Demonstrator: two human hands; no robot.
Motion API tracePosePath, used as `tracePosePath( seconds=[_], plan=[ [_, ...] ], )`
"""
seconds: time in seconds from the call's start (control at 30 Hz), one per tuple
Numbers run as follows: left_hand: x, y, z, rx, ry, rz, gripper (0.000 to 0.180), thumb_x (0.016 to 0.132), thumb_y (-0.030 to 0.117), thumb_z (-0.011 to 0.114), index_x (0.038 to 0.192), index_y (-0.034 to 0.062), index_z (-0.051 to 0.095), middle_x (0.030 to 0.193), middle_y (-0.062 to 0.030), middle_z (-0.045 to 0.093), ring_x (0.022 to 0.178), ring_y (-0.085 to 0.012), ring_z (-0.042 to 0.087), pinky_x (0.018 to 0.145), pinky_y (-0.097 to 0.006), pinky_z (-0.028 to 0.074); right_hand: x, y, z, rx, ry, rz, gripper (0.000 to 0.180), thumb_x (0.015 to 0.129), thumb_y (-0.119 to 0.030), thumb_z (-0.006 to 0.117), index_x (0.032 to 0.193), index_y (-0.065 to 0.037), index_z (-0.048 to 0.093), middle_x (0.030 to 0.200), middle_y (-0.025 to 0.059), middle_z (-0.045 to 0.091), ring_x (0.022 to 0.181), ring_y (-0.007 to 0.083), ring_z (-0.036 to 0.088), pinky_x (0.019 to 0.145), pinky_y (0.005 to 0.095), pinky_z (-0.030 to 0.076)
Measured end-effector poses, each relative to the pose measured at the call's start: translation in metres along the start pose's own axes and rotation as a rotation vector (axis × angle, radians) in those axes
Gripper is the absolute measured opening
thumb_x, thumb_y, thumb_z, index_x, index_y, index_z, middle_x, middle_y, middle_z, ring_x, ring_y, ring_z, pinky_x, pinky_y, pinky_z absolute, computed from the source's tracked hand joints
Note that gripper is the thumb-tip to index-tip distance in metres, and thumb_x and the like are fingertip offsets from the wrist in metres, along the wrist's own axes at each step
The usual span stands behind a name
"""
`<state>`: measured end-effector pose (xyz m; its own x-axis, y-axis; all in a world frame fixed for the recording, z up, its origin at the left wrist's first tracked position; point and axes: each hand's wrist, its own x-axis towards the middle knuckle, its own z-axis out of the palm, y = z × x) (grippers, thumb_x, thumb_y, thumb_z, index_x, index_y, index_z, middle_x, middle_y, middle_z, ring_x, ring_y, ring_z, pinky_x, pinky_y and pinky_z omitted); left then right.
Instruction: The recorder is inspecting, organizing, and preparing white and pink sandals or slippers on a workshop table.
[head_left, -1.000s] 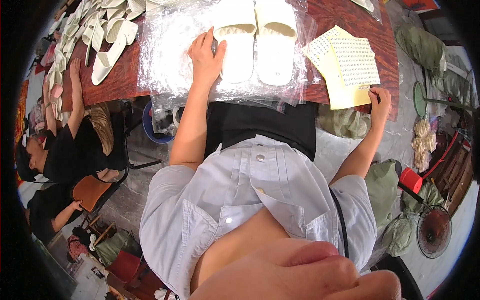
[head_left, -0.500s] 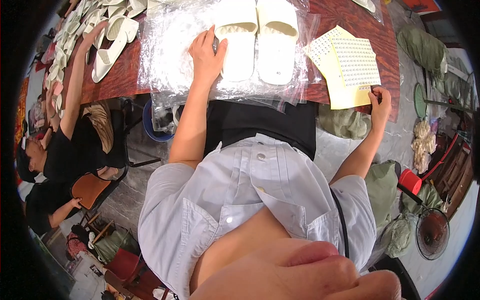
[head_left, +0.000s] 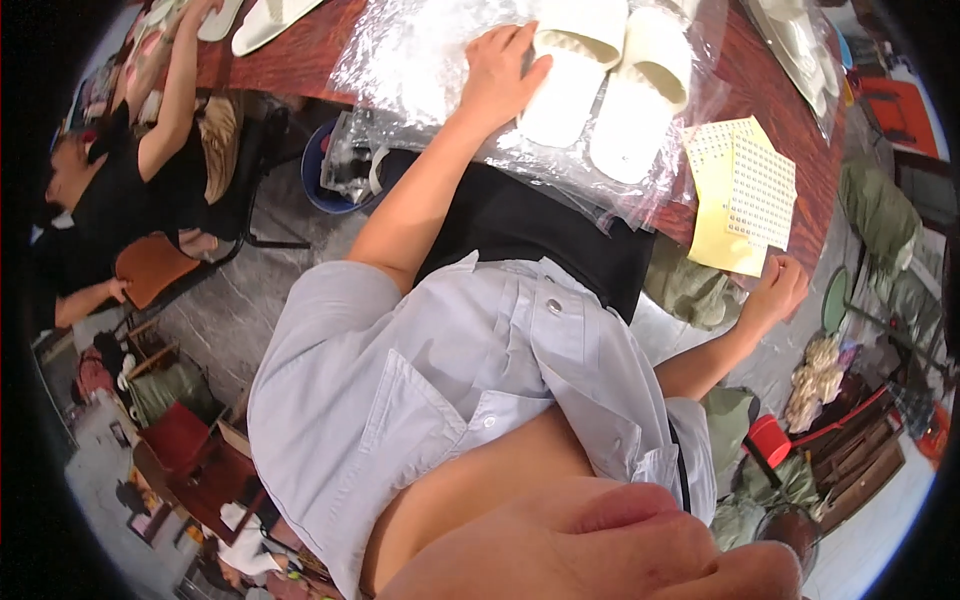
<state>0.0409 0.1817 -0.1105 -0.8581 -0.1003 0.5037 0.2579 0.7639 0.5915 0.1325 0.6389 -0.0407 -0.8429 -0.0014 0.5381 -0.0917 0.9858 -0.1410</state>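
Note:
A pair of cream slippers (head_left: 610,90) lies on clear plastic bags (head_left: 420,60) spread over a reddish table (head_left: 760,110). My left hand (head_left: 497,75) rests flat on the plastic, fingers touching the left slipper's edge. My right hand (head_left: 775,290) pinches the lower corner of yellow sticker sheets (head_left: 740,195) at the table's near edge. The sheets carry rows of small white labels.
A person in black (head_left: 120,170) sits at the left and reaches up onto the table among more pale slippers (head_left: 265,20). A blue bin (head_left: 325,170) stands under the table. An orange chair (head_left: 150,265), a red cup (head_left: 768,438) and bags crowd the floor.
The view has tilted, so the table now slants toward the upper right. My hands keep their places on the plastic and the sticker sheets. The seated person's arm stays raised to the table.

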Motion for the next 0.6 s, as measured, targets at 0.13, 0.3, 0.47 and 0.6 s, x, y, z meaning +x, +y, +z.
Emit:
tracePosePath(
  seconds=[0.13, 0.3, 0.47, 0.6],
  plan=[
    [-0.004, -0.002, -0.003, 0.042, 0.034, 0.026, 0.055, 0.088, 0.034, 0.064, 0.132, 0.0035, 0.056, 0.125, -0.0164, 0.058, 0.123, -0.0339, 0.047, 0.105, -0.050, 0.030, 0.016, -0.091, 0.005, 0.501, 0.015, 0.029, 0.012, 0.081, -0.001, 0.068, 0.091, 0.000, 0.062, 0.099, 0.0128, 0.061, 0.100, 0.0307, 0.057, 0.088, 0.0413, 0.044],
    [-0.002, 0.009, -0.006, 0.135, 0.067, 0.040, 0.050, 0.086, 0.030, 0.068, 0.127, 0.0030, 0.061, 0.119, -0.0173, 0.062, 0.116, -0.0341, 0.055, 0.100, -0.047, 0.038, 0.032, -0.211, 0.042, 0.883, -0.307, -0.136, 0.013, 0.077, -0.002, 0.073, 0.087, -0.001, 0.065, 0.104, 0.0138, 0.059, 0.103, 0.0309, 0.055, 0.091, 0.0399, 0.044],
    [-0.002, 0.010, -0.001, 0.116, 0.074, 0.056, 0.052, 0.086, 0.033, 0.065, 0.129, 0.0036, 0.058, 0.119, -0.0158, 0.060, 0.118, -0.0334, 0.050, 0.103, -0.047, 0.034, 0.042, -0.262, 0.077, 0.867, -0.343, -0.287, 0.015, 0.075, -0.004, 0.075, 0.087, -0.002, 0.066, 0.100, 0.0134, 0.057, 0.099, 0.0320, 0.053, 0.086, 0.0398, 0.043],
    [-0.004, 0.013, 0.000, 0.113, 0.080, 0.064, 0.052, 0.086, 0.032, 0.066, 0.129, 0.0028, 0.057, 0.118, -0.0156, 0.059, 0.117, -0.0336, 0.050, 0.103, -0.046, 0.034, 0.039, -0.269, 0.092, 0.729, -0.397, -0.276, 0.017, 0.073, -0.003, 0.077, 0.085, -0.003, 0.066, 0.096, 0.0130, 0.057, 0.097, 0.0311, 0.052, 0.083, 0.0402, 0.043]
  ],
)
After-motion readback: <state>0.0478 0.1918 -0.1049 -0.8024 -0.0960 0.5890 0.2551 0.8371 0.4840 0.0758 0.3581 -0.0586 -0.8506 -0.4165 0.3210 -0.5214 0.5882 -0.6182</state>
